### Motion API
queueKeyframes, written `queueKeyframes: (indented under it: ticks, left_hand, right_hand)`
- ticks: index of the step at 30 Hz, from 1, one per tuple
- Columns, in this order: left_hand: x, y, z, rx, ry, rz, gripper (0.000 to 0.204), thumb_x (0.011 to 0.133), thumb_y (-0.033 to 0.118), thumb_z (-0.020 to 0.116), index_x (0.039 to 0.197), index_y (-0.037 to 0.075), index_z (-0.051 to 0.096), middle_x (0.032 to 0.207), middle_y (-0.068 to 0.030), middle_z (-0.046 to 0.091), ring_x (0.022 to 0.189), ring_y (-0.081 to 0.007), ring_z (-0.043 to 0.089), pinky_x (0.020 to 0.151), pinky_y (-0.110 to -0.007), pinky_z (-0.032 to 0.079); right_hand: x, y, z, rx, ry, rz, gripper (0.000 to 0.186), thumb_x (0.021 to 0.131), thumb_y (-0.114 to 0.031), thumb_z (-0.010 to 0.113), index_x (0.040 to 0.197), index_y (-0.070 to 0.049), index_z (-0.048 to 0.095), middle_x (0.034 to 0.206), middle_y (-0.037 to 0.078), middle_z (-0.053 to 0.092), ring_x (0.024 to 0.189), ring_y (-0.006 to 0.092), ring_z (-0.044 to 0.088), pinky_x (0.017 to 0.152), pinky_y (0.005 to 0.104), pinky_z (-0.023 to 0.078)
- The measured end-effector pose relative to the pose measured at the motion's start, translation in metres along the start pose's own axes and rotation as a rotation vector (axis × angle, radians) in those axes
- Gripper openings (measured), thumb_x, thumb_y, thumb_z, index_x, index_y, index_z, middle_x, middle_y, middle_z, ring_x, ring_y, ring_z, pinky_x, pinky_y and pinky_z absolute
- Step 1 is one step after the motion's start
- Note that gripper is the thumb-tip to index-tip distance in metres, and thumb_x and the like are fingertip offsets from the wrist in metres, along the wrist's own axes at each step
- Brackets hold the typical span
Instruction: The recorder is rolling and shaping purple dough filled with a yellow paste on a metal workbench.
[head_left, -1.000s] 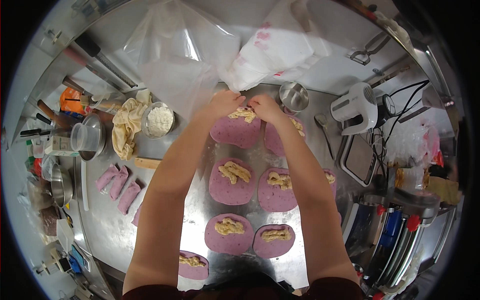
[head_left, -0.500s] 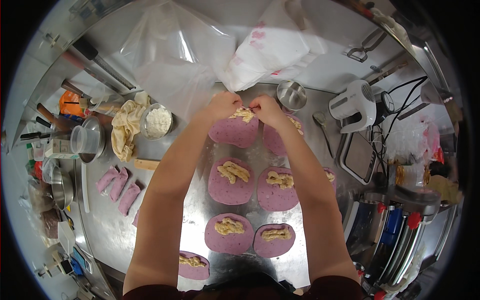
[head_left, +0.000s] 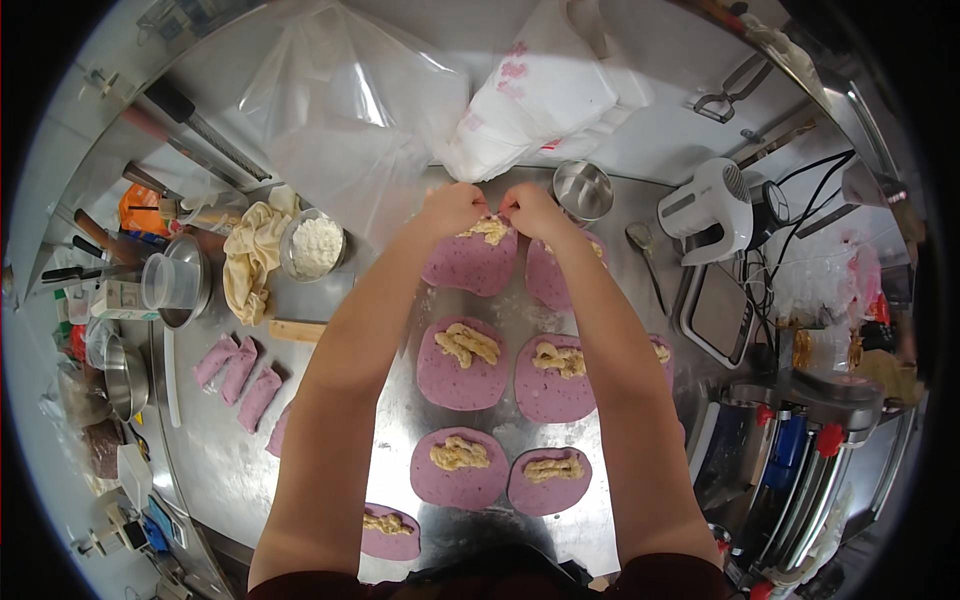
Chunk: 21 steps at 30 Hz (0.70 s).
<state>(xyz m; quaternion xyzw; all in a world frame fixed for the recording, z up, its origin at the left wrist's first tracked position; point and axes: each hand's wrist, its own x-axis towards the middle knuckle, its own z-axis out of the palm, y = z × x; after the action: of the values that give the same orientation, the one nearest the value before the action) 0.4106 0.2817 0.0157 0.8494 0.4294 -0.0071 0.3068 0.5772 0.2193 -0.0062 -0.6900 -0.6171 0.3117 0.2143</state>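
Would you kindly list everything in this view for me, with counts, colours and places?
Flat rounded dough pieces: at least eight, purple, table centre
Lumpy filling portions: at least eight, yellow, on those pieces
Rolled dough strips: at least four, purple, left
Clear bowl of powder: one, white contents, upper left
Crumpled cloth: one, cream, left of the bowl
Round metal bowl: one, silver, beyond the right hand
Metal spoon: one, silver, right
Hand mixer: one, white, upper right
Flat scale: one, silver and black, below the mixer
Plastic bag: one, white with red marks, top
Metal table: one, silver, underneath
Rim clutter: too small to itemise
Bare hands: two, at the farthest left dough piece
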Motion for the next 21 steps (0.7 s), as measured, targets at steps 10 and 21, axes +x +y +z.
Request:
queueKeyframes:
  ticks: [10, 21]
  left_hand:
    - [0.011, -0.007, 0.008, -0.035, -0.028, -0.052, 0.018, 0.078, 0.030, 0.061, 0.090, 0.021, 0.070, 0.096, -0.0033, 0.067, 0.098, -0.0249, 0.060, 0.089, -0.045, 0.035]
    - [-0.002, 0.010, 0.001, 0.085, 0.062, 0.008, 0.018, 0.081, 0.024, 0.057, 0.088, 0.012, 0.068, 0.089, -0.0052, 0.068, 0.087, -0.0202, 0.064, 0.076, -0.035, 0.045]
  right_hand:
    - [-0.006, -0.007, 0.000, 0.079, 0.018, 0.001, 0.014, 0.073, -0.014, 0.065, 0.085, -0.007, 0.070, 0.085, 0.011, 0.068, 0.080, 0.0264, 0.065, 0.071, 0.0357, 0.051]
    - [-0.012, 0.000, 0.004, 0.055, 0.103, -0.017, 0.012, 0.074, -0.015, 0.064, 0.083, -0.008, 0.068, 0.085, 0.011, 0.066, 0.083, 0.0279, 0.063, 0.074, 0.0377, 0.050]
